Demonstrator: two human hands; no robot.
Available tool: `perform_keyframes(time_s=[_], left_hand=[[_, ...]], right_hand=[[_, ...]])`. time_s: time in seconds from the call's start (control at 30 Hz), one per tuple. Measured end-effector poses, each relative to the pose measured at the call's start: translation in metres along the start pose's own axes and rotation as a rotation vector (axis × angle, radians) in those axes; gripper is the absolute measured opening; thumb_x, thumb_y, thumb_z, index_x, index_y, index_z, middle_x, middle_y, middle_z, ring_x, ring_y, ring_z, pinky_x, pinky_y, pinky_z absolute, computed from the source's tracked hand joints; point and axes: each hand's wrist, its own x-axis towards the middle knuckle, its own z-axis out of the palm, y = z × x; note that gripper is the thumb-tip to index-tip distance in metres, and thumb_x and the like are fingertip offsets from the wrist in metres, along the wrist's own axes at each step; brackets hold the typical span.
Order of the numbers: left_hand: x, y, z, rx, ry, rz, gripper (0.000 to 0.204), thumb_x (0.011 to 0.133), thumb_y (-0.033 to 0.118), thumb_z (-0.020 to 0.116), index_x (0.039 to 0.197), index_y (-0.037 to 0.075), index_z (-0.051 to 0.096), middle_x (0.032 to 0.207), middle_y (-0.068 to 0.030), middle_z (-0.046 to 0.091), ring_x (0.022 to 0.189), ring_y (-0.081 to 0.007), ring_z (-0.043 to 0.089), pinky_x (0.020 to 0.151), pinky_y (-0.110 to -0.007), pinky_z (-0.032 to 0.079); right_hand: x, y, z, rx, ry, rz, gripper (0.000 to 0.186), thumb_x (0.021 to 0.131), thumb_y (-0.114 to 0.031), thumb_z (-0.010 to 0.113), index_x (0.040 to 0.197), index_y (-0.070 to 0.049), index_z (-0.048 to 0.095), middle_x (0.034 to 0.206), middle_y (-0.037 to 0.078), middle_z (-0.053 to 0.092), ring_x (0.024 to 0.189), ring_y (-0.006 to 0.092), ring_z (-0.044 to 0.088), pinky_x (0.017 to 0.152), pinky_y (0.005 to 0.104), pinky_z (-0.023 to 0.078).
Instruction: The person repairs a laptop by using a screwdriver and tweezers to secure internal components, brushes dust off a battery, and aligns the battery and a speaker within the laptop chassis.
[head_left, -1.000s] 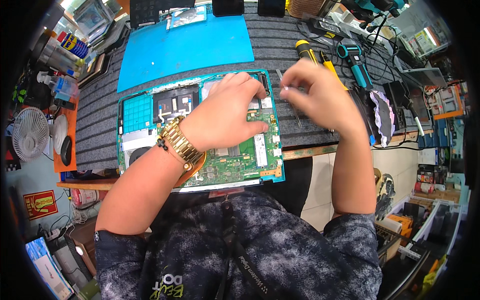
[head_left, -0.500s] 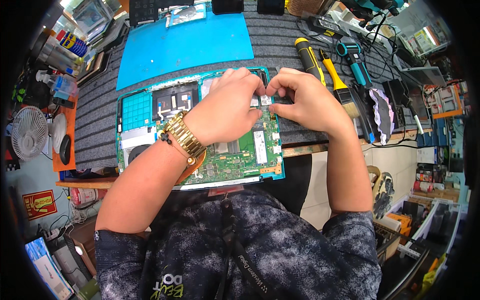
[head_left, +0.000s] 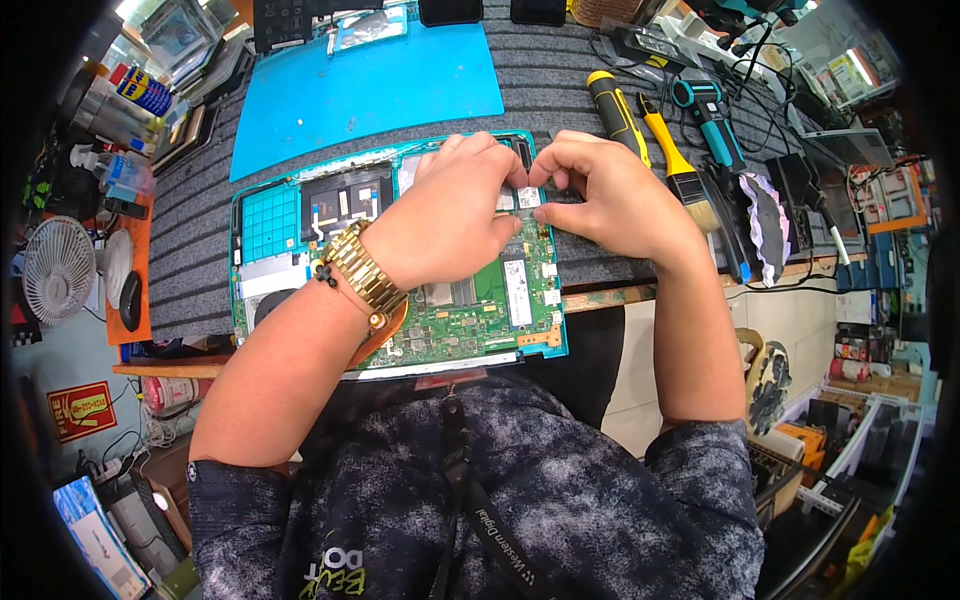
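An opened laptop base [head_left: 545,343] with a teal edge lies on the bench in front of me, its green circuit board [head_left: 465,325] facing up. Over its far right part, my left hand [head_left: 450,205] reaches across with curled fingers, a gold watch [head_left: 365,265] on the wrist. My right hand [head_left: 605,200] meets it from the right, index finger and thumb bent inward. The fingertips of both come together beside a small white-labelled card [head_left: 529,198]. Anything pinched there is too small or hidden to make out. A white-labelled stick module [head_left: 518,293] sits nearer on the board.
A blue mat [head_left: 370,95] lies beyond the laptop on the grey ribbed bench cover [head_left: 545,90]. To the right are a yellow-black screwdriver [head_left: 618,115], a yellow-handled brush [head_left: 680,170] and a teal-black power tool [head_left: 708,120]. A white fan [head_left: 58,262] stands at left.
Both hands stay at the same spot on the laptop, with only slight finger movement. The whole view has shifted a few pixels.
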Motion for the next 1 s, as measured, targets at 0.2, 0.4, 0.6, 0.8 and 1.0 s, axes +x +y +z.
perform_keyframes(time_s=[0.2,0.4,0.6,0.8,1.0], left_hand=[[-0.0008,-0.0016,0.0013,0.004,0.008,0.003,0.034,0.093,0.012,0.081,0.123,0.002,0.068,0.122,-0.0165,0.067,0.124,-0.0381,0.062,0.11,-0.049,0.05],[-0.0001,-0.0028,0.0016,-0.021,0.017,0.014,0.034,0.093,0.012,0.081,0.122,0.002,0.068,0.121,-0.0166,0.068,0.123,-0.0383,0.062,0.109,-0.049,0.051],[-0.0004,-0.0026,-0.0003,-0.041,0.007,-0.005,0.036,0.092,0.013,0.082,0.124,0.003,0.069,0.122,-0.0167,0.068,0.124,-0.0385,0.062,0.11,-0.049,0.052],[-0.0003,-0.0021,-0.0014,-0.053,0.001,-0.026,0.037,0.092,0.014,0.083,0.125,0.003,0.069,0.123,-0.0163,0.069,0.126,-0.038,0.063,0.111,-0.048,0.052],[0.0002,-0.0025,-0.0014,-0.062,-0.003,-0.038,0.038,0.092,0.013,0.084,0.125,0.003,0.069,0.124,-0.0157,0.069,0.126,-0.0371,0.063,0.112,-0.048,0.052]], right_hand=[[0.0011,-0.0016,0.0001,0.018,-0.002,0.001,0.03,0.079,-0.009,0.091,0.104,-0.001,0.077,0.092,0.012,0.065,0.086,0.0268,0.066,0.078,0.0402,0.055],[0.0008,-0.0029,-0.001,0.007,-0.004,0.009,0.029,0.079,-0.009,0.091,0.103,-0.001,0.077,0.092,0.012,0.066,0.086,0.0263,0.066,0.078,0.0401,0.056],[0.0006,-0.002,0.0009,0.017,-0.014,-0.023,0.03,0.081,-0.004,0.091,0.106,0.0,0.075,0.091,0.006,0.058,0.085,0.0185,0.058,0.075,0.0346,0.051],[0.0,-0.0016,0.0031,0.019,0.017,-0.053,0.03,0.08,-0.005,0.091,0.106,-0.001,0.075,0.091,0.007,0.058,0.085,0.0199,0.058,0.075,0.0359,0.051],[0.0041,-0.003,-0.0009,-0.042,-0.029,-0.062,0.032,0.08,-0.008,0.091,0.107,-0.002,0.074,0.088,0.008,0.057,0.083,0.0225,0.057,0.073,0.0384,0.05]])
